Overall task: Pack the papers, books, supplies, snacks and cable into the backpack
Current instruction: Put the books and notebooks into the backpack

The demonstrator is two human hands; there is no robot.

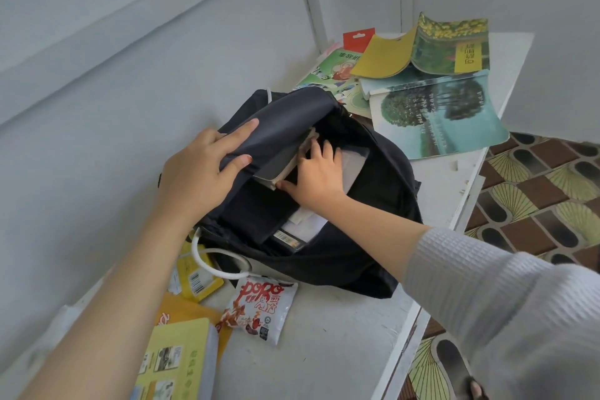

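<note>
Inside the open mouth of the backpack, my right fingers lie against the cream page edges of a thick dark-covered book and my thumb hooks under its near corner. My right hand grips the book, which sits half tucked under the raised flap. My left fingers curl over that flap with the thumb pressed beneath, so my left hand clutches the dark fabric and holds the opening wide. Deeper in the bag, nearer to me, white papers show beside a dark item with a barcode; I cannot tell what it is. A white cable loops out from under the bag's near edge. Just beside it lie a yellow packet and a red-and-white snack packet, and a yellow book lies closest to me. Beyond the bag, at the far end of the white table, a tree-covered book, an open flower-covered book and a green cartoon book overlap in a loose heap. My grey sleeve hangs over the patterned floor.
</note>
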